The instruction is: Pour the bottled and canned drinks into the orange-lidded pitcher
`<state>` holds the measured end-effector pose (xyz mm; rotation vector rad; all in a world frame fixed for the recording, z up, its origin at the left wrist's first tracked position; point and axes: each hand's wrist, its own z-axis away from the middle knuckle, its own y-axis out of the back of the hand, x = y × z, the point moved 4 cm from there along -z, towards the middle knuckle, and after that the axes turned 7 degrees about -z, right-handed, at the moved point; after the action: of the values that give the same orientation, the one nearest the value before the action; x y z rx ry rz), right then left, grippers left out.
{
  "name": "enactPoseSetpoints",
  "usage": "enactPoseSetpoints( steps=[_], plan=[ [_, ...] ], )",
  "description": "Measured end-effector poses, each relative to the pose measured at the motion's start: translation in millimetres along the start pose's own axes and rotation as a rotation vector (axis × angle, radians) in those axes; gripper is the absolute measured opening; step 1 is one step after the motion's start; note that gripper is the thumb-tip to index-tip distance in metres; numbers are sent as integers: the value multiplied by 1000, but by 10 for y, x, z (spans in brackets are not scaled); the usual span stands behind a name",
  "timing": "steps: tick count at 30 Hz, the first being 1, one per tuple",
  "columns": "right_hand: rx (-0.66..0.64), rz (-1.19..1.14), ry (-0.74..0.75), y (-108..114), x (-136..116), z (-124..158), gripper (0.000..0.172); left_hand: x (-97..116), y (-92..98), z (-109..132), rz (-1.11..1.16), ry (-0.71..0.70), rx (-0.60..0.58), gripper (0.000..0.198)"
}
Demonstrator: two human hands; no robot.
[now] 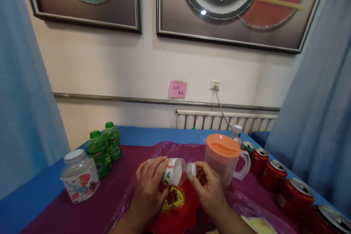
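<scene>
A clear plastic bottle with a white cap and a printed label lies tilted on its side in the air over the table, its cap pointing right. My left hand is wrapped round the bottle's body from above. At the other end, the fingers of my right hand are at the white cap, thumb and fingertips closed around its edge. Below the bottle is a red cloth or bag with a gold emblem. Just behind my right hand stands a clear pitcher with an orange lid.
On the left stand a wide clear jar with a white lid and two green bottles. Several red cans line the right side, near another clear bottle. Purple plastic sheeting covers the blue table. Yellow pieces lie at front right.
</scene>
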<state>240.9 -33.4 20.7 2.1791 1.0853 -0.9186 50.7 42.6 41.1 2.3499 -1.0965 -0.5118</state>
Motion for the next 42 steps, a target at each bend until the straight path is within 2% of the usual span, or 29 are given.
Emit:
enactPoseSetpoints(
  steps=[9,18,29,42],
  plan=[
    [-28,5,103,7,-83,-16,19,-35,-39,58,27,-4,-9,60],
    [-57,39,166,24,-136,-36,19,-53,-34,60,42,-10,32,55],
    [-75,102,208,32,-179,-34,16,-68,-53,80,75,7,-2,62],
    [-84,209,312,47,-232,-38,14,-99,-67,84,121,21,-7,60]
  ],
)
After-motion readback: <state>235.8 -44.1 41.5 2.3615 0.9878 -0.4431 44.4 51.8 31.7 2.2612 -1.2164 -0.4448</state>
